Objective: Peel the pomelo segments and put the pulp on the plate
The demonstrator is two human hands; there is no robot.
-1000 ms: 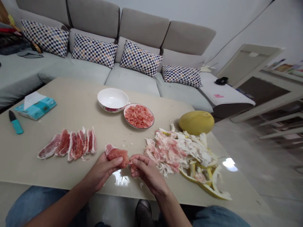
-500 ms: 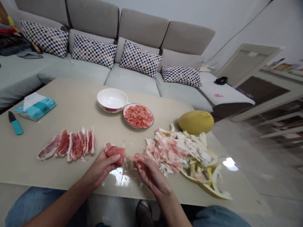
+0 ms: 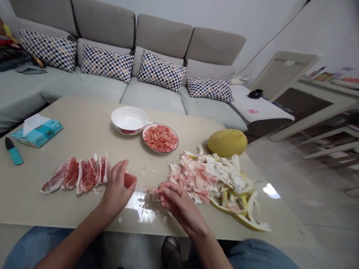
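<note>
My left hand (image 3: 114, 188) is closed around a peeled red pomelo segment (image 3: 129, 180), partly covered by the fingers. Between the fingertips of my right hand (image 3: 179, 203) is a thin, pinkish scrap of pomelo membrane (image 3: 152, 191). To the left lies a row of several pomelo segments (image 3: 75, 175) with whitish skin on them. Beyond my hands, red pulp pieces (image 3: 160, 137) fill a dark-rimmed plate (image 3: 160, 151). Right of my right hand spreads a heap of pink and white membranes (image 3: 193, 177), with thick yellow rind (image 3: 246, 220) at its near side.
A white bowl (image 3: 129, 118) stands beside the plate. A whole yellow pomelo (image 3: 227, 143) sits behind the heap. At the left are a blue tissue pack (image 3: 42, 130) and a knife with a turquoise handle (image 3: 15, 155). A sofa (image 3: 153, 95) runs behind the table (image 3: 86, 116).
My left hand has moved left with the segment and turned so its back shows. My right hand keeps its pinch at nearly the same place. The view has shifted slightly.
</note>
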